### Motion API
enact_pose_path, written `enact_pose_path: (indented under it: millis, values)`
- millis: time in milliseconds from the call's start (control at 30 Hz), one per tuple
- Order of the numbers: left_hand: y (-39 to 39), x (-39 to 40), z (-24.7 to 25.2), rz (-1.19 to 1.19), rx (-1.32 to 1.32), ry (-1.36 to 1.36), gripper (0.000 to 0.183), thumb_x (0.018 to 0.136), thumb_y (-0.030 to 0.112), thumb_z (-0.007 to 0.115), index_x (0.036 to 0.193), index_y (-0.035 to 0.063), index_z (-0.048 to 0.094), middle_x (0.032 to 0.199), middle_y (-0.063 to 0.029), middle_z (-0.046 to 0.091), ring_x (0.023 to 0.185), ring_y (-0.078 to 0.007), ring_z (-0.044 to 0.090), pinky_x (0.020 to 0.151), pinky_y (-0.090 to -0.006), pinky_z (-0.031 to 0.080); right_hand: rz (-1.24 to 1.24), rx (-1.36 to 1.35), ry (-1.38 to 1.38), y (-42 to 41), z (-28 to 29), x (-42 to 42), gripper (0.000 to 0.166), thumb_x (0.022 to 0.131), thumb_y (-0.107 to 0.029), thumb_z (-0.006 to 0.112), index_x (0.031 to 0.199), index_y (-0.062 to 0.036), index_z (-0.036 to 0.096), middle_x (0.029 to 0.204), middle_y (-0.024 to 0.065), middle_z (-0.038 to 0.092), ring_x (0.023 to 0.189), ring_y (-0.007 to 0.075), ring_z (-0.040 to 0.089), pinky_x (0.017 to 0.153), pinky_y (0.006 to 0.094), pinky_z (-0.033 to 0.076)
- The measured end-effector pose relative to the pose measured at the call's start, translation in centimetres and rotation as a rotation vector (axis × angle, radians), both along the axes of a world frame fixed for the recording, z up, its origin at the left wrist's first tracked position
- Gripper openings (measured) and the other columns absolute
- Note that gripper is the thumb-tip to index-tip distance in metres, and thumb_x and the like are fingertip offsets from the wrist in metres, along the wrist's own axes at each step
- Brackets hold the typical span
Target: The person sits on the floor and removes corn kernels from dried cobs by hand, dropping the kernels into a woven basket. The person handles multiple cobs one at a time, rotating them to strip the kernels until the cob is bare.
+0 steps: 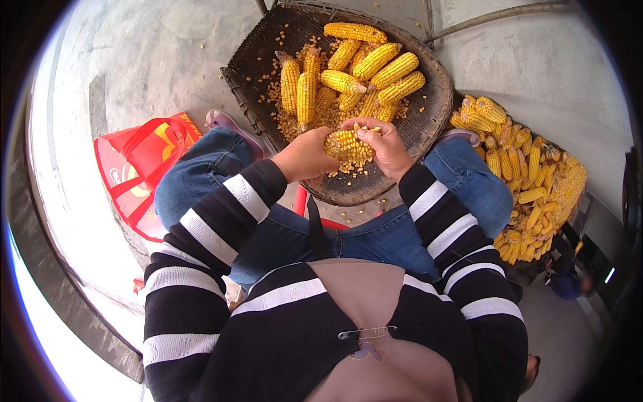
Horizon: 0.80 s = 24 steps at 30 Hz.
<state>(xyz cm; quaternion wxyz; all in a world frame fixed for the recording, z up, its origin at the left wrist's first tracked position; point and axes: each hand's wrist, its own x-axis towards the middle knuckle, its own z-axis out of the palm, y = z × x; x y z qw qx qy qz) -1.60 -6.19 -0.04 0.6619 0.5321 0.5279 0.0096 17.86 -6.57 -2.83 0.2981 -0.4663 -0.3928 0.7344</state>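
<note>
Over the near part of a dark woven basket (429, 118) I hold a partly shelled corn cob (346, 146) between both hands. My left hand (312, 153) wraps its left end. My right hand (384, 145) grips the other end, with the thumb and fingers at the kernels and a few loose kernels by the thumb. Inside the basket, several whole yellow corn cobs (378, 61) lie on loose kernels (289, 123). Some kernels also lie on the weave beneath my hands.
A large heap of corn cobs (532, 193) lies on the right by the wall. To the left, a red shopping bag (145, 176) stands on the concrete floor (150, 60). A bent pole (502, 14) crosses the far right. Part of another person's foot (532, 372) shows at lower right.
</note>
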Motion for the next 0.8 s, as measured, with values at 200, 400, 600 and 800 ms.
enact_pose_path:
  millis: [200,400,600,800]
  values:
    - [-0.1,-0.1,-1.2,0.014,0.062,-0.020,0.055,0.065,0.018,0.067,0.111,-0.0070,0.051,0.085,-0.0195,0.063,0.079,-0.0267,0.063,0.071,-0.0328,0.049,0.090,0.284,-0.098,0.2,0.0,-0.3,0.023,0.088,-0.014,0.056,0.104,-0.0002,0.064,0.101,0.0068,0.063,0.092,0.0107,0.056,0.083,0.0240,0.044]
    - [0.2,-0.5,-1.5,0.083,-0.046,-0.075,0.062,0.063,0.018,0.068,0.116,-0.0081,0.050,0.083,-0.0177,0.062,0.075,-0.0232,0.061,0.069,-0.0313,0.049,0.068,0.093,0.027,0.3,0.0,0.3,0.024,0.089,-0.014,0.055,0.107,0.0005,0.062,0.105,0.0071,0.062,0.092,0.0107,0.056,0.084,0.0242,0.044]
    - [0.7,-0.8,-0.5,0.095,-0.159,-0.074,0.062,0.064,0.018,0.068,0.118,-0.0077,0.049,0.083,-0.0160,0.062,0.075,-0.0218,0.060,0.068,-0.0306,0.048,0.142,0.198,-0.064,0.4,1.5,-0.1,0.027,0.090,-0.017,0.055,0.109,0.0011,0.062,0.104,0.0050,0.062,0.089,0.0075,0.055,0.079,0.0208,0.045]
    - [0.2,-0.6,-0.9,0.135,-0.138,-0.082,0.050,0.068,0.010,0.068,0.113,-0.0035,0.050,0.080,-0.0055,0.058,0.068,-0.0108,0.055,0.058,-0.0254,0.045,0.093,0.077,-0.045,0.2,0.4,0.0,0.027,0.088,-0.017,0.058,0.108,0.0005,0.062,0.102,0.0049,0.063,0.088,0.0084,0.056,0.079,0.0224,0.045]
